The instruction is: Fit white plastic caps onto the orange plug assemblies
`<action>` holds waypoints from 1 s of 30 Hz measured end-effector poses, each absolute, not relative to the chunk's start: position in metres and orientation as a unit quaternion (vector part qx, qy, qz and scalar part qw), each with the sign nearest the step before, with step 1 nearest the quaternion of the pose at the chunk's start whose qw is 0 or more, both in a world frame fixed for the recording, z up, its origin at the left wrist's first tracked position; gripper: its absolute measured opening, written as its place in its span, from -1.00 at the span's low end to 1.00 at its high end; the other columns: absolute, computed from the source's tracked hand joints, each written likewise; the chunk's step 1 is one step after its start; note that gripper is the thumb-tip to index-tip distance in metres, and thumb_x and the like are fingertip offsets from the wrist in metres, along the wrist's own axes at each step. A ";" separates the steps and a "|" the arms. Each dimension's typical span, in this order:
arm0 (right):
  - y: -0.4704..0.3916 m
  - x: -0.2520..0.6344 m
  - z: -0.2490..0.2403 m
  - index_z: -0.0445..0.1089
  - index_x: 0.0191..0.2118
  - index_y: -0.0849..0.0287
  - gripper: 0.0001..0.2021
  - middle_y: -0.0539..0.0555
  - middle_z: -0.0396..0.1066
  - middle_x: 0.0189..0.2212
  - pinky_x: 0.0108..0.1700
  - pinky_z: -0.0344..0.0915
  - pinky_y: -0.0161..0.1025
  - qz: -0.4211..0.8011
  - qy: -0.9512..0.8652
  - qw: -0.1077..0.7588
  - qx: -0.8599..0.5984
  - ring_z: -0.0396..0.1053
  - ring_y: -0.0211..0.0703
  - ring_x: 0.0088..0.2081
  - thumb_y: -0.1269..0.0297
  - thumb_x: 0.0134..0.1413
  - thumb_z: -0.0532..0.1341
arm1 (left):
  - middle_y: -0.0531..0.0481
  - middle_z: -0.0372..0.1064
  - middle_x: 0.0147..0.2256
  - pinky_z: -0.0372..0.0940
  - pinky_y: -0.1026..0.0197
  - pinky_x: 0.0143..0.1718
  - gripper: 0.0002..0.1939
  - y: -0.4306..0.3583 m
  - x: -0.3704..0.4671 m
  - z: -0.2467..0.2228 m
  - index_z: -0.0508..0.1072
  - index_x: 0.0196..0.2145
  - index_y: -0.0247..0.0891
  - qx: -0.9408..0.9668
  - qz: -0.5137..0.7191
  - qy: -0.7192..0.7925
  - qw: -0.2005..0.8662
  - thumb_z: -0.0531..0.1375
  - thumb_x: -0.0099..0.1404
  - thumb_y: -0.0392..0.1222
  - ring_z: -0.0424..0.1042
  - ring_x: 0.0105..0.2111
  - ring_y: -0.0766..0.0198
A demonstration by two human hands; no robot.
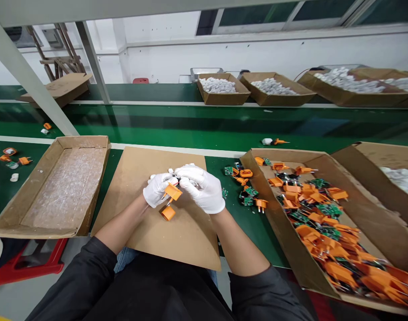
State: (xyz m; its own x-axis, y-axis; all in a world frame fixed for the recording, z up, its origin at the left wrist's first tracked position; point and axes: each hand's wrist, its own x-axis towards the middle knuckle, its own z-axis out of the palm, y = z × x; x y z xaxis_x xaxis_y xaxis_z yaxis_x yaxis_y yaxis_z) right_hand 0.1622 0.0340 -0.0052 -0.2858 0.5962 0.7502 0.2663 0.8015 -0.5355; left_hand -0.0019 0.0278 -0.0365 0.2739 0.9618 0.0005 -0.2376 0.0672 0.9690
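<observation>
Both hands wear white gloves and meet above a brown board. My left hand is closed around an orange plug with metal pins, which sticks out below its fingertips. Right beside it, my right hand is closed too, thumb and fingers pinched together at the left fingertips. Small dark and white bits show between the hands, but the fingers hide what they are. Just below, a second orange plug sits over the board, its pins pointing up toward the hands.
At right, a cardboard box holds orange plugs and green circuit boards. Several loose plugs and boards lie beside it. A shallow cardboard tray stands at left. Boxes of white parts line the back, beyond the green belt.
</observation>
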 end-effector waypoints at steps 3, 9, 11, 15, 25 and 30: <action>0.035 0.164 -0.007 0.51 -0.07 -0.02 -0.77 0.06 0.58 -0.14 -0.01 0.43 -0.10 0.126 -0.794 0.526 -0.277 0.54 -0.11 -0.13 0.29 0.21 0.17 | 0.05 0.34 -0.50 0.24 0.24 -0.34 -0.58 0.030 -0.001 -0.030 0.43 -0.52 -0.32 0.459 0.500 0.341 0.651 0.37 -0.03 0.13 0.30 -0.45 0.35; 0.038 0.166 -0.007 0.51 -0.02 -0.04 -0.69 0.05 0.53 -0.02 0.09 0.38 0.00 0.233 -0.791 0.487 -0.288 0.49 -0.03 0.01 0.14 0.29 0.06 | 0.01 0.43 -0.46 0.30 0.19 -0.22 -0.54 0.033 -0.001 -0.020 0.51 -0.44 -0.33 0.439 0.515 0.324 0.661 0.41 -0.10 0.14 0.39 -0.37 0.28; 0.037 0.164 -0.007 0.54 -0.08 -0.04 -0.73 0.04 0.55 -0.06 0.05 0.40 0.01 0.243 -0.774 0.500 -0.303 0.51 -0.02 -0.04 0.13 0.26 0.11 | 0.01 0.43 -0.47 0.31 0.19 -0.23 -0.53 0.031 -0.003 -0.016 0.52 -0.44 -0.33 0.461 0.506 0.346 0.642 0.41 -0.10 0.15 0.39 -0.39 0.28; 0.032 0.162 -0.008 0.56 -0.12 -0.05 -0.77 0.02 0.56 -0.09 0.10 0.36 -0.01 0.213 -0.768 0.505 -0.331 0.53 -0.03 -0.07 0.19 0.21 0.17 | 0.01 0.44 -0.47 0.33 0.20 -0.29 -0.51 0.028 -0.004 -0.007 0.54 -0.42 -0.33 0.502 0.497 0.386 0.593 0.42 -0.15 0.15 0.40 -0.40 0.28; 0.036 0.162 -0.003 0.54 -0.32 -0.02 -0.85 0.04 0.57 -0.18 0.06 0.38 0.02 0.410 -0.696 0.512 -0.292 0.49 -0.02 -0.05 0.08 0.09 0.29 | 0.05 0.37 -0.52 0.27 0.24 -0.45 -0.61 0.027 -0.009 -0.008 0.53 -0.47 -0.24 0.665 0.471 0.451 0.364 0.39 -0.06 0.14 0.30 -0.51 0.34; 0.030 0.156 0.002 0.49 -0.36 -0.01 -0.91 0.04 0.54 -0.22 0.05 0.37 -0.01 0.406 -0.683 0.533 -0.291 0.47 -0.09 -0.10 0.14 0.09 0.29 | 0.06 0.41 -0.48 0.30 0.28 -0.39 -0.70 0.024 -0.008 -0.003 0.52 -0.46 -0.22 0.723 0.458 0.447 0.259 0.38 0.01 0.07 0.35 -0.46 0.35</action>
